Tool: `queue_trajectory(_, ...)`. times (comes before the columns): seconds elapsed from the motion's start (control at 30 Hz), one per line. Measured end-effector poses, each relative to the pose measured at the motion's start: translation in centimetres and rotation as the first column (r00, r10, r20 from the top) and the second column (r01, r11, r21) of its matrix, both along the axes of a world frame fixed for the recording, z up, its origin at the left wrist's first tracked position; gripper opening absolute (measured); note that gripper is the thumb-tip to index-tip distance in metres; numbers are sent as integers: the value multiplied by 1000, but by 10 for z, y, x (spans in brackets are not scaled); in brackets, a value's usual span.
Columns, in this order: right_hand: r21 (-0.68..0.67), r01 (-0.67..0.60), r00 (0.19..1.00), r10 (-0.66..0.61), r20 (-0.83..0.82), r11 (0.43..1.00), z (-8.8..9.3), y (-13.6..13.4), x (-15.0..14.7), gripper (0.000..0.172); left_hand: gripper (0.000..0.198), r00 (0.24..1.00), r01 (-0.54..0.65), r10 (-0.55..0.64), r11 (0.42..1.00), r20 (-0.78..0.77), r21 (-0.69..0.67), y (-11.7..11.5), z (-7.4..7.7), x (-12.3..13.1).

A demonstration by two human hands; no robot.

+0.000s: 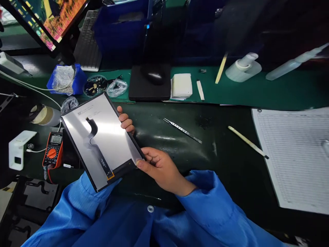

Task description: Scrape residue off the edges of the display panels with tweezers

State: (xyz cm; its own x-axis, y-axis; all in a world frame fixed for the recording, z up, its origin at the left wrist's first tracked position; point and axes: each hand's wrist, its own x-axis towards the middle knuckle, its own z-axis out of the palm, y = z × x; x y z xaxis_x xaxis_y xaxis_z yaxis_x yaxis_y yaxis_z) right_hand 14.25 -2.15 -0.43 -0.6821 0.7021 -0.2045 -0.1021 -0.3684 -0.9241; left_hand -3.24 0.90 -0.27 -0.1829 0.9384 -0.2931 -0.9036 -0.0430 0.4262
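- The display panel [102,137], a slim black-framed screen with its silver back facing up, is held tilted above the dark green work mat [174,151], in front of the person.
- The right hand [161,168] is partly closed, its thumb pressing on the panel's lower corner and its fingers curled beneath.
- The left hand is mostly hidden under the panel, but its fingers [125,120] curl around the far long edge, so it appears to grip and support the panel.
- A black flex cable [99,151] lies across the silver back, ending in an orange-edged tip [110,175]. A loose tail could snag or crease if a hand brushes it.
- Bare fingers on the panel could leave marks or pass static to it, and thumb pressure at the corner could crack the glass.
- A slip could drop the panel onto the slotted steel strip [182,130] lying on the mat, or onto the orange multimeter [52,149] just beside its left corner, chipping the edge.
- Blue sleeves [210,206] lie close beneath the panel and could catch the cable.
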Motion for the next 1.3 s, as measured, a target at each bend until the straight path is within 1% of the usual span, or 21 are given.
queue_trajectory(0.1, -12, 75, 997, -75, 12, 997, 3, 7, 6, 24, 39, 999, 32, -32, 997, -1, -69, 2, 8, 13)
queue_trajectory(0.2, -10, 155, 988, -155, -1, 988, 7, 14, 12, 26, 47, 998, 64, -64, 982, 8, -175, 0, 14, 34)
queue_trajectory(0.23, -7, 181, 984, -181, -7, 984, 8, 16, 13, 26, 49, 996, 93, -91, 976, 17, -197, -1, 14, 41)
queue_trajectory(0.3, 4, 214, 977, -214, -16, 977, 9, 18, 14, 25, 51, 995, 99, -96, 978, 20, -184, -5, 12, 51)
queue_trajectory(0.37, 13, 226, 974, -225, -26, 974, 9, 18, 14, 24, 49, 999, 48, -46, 989, 14, -140, -9, 8, 56)
queue_trajectory(0.43, 12, 221, 975, -221, -34, 975, 9, 19, 15, 24, 46, 999, 39, -39, 994, 3, -106, -10, 4, 57)
queue_trajectory(0.53, -2, 208, 977, -208, -52, 978, 7, 21, 18, 28, 45, 992, 105, -112, 989, -60, -106, -9, 0, 51)
queue_trajectory(0.6, -31, 198, 976, -200, -86, 980, 6, 22, 21, 32, 47, 986, 123, -134, 986, -101, -109, -7, -2, 47)
queue_trajectory(0.7, -67, 175, 975, -182, -129, 982, 5, 24, 24, 36, 47, 987, 143, -147, 988, -67, -67, -6, -6, 43)
queue_trajectory(0.77, -51, 172, 975, -178, -130, 984, 6, 25, 25, 34, 46, 987, 159, -159, 987, -21, -21, -7, -10, 41)
queue_trajectory(0.83, -24, 174, 977, -176, -116, 984, 8, 26, 25, 32, 45, 986, 168, -168, 986, -16, -8, -6, -14, 40)
queue_trajectory(0.9, -3, 174, 980, -173, -97, 985, 10, 27, 25, 32, 47, 985, 159, -162, 986, -55, -49, -4, -19, 40)
queue_trajectory(1.0, 21, 169, 983, -167, -72, 985, 13, 27, 26, 33, 53, 986, 82, -103, 985, -133, -154, 2, -24, 42)
queue_trajectory(1.1, 32, 160, 986, -158, -55, 987, 15, 28, 27, 34, 53, 984, 22, -62, 973, -168, -230, 6, -23, 45)
queue_trajectory(1.17, 27, 166, 985, -165, -44, 986, 16, 28, 27, 34, 52, 985, 30, -67, 973, -156, -228, 6, -20, 46)
queue_trajectory(1.3, -13, 197, 980, -197, -34, 980, 12, 27, 25, 33, 48, 993, 78, -89, 987, -74, -139, 3, -18, 47)
